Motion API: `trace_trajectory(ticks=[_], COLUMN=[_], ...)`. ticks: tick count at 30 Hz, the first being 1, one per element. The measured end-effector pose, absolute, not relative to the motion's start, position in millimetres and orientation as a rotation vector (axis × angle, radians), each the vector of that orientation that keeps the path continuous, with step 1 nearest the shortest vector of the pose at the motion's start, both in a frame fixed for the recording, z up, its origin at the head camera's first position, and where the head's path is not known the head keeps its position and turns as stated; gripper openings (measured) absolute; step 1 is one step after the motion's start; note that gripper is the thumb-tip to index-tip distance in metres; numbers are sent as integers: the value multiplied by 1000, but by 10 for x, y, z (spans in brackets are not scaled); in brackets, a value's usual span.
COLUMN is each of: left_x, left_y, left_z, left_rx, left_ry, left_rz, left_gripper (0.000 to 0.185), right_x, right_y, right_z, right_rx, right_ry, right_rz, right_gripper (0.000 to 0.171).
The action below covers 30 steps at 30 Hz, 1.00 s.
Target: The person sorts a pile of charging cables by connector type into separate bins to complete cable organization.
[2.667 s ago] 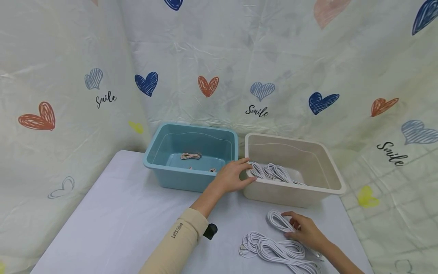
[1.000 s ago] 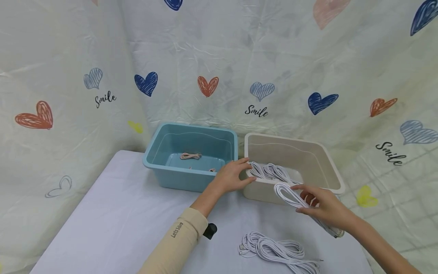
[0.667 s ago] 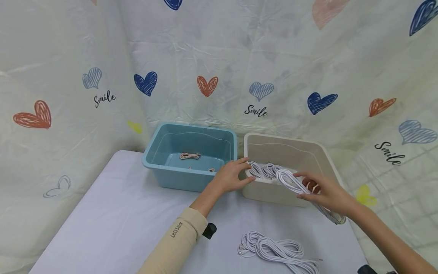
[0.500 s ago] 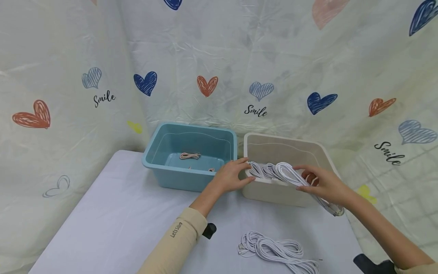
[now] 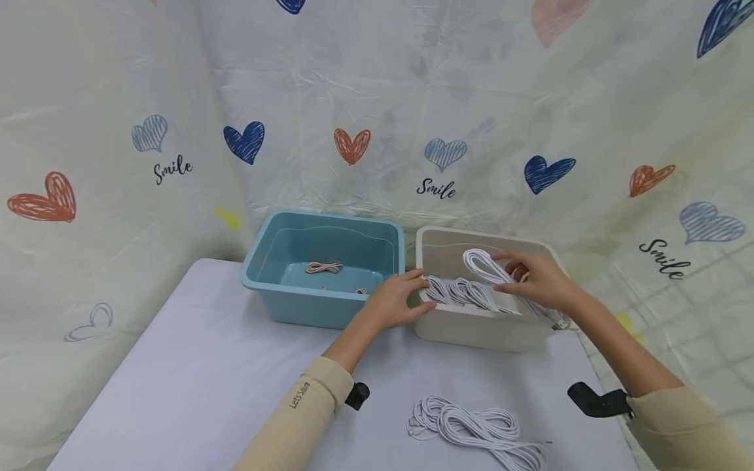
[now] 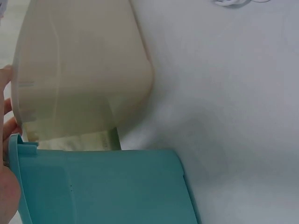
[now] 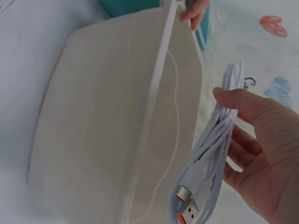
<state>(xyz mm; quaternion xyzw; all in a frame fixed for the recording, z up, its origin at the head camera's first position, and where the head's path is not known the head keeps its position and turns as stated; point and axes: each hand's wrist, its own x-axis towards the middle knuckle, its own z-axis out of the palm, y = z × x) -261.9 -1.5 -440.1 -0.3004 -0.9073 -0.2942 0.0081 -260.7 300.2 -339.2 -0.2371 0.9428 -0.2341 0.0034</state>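
Note:
My right hand (image 5: pixel 538 281) pinches a coiled white USB cable (image 7: pixel 218 128) between thumb and fingers, over the right part of the beige bin (image 5: pixel 495 322). The cable is bundled lengthwise, and its USB-A and USB-C plugs hang at the lower end in the right wrist view. Inside that bin, several white cable coils (image 5: pixel 465 292) lie toward the left. My left hand (image 5: pixel 391 302) grips the bin's front left corner, fingers over the rim. More white cable bundles (image 5: pixel 471 425) lie on the white table in front.
A blue bin (image 5: pixel 312 304) stands left of the beige one, close beside it. In it lie a pinkish cable bundle (image 5: pixel 323 267) and smaller bits partly hidden by the front wall. Behind both bins hangs a curtain (image 5: pixel 389 78) printed with hearts.
My right hand picked the cable bundle up from the table, carried it up past the bin's front, and now has it above the bin opening. My left hand stays at the corner.

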Motion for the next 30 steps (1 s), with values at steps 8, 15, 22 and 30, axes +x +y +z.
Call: trace_trajectory(ticks=[8,15,22,30], left_x=[-2610,-2617,-2627,-2640], left_y=[-31,-22,-16,-12], left_z=[-4377,-4390,-4411,-4434], left_rx=[-940,-952,-954,-950], left_ry=[-2836,-2830,-2819,-2812], left_rz=[-935,-913,-914,-901], left_gripper=[44,45,45,44], right_x=[-2870,-3048,-3125,-3027], right_y=[2950,2962,2982,3011], right_z=[-3306,-3237,-3234,-3253], right_rx=[-603,-509,-458,-412], right_ry=[2981,2976,2972,2994], right_rz=[-647,-633,-625,-652], right_gripper=[61,62,63,64])
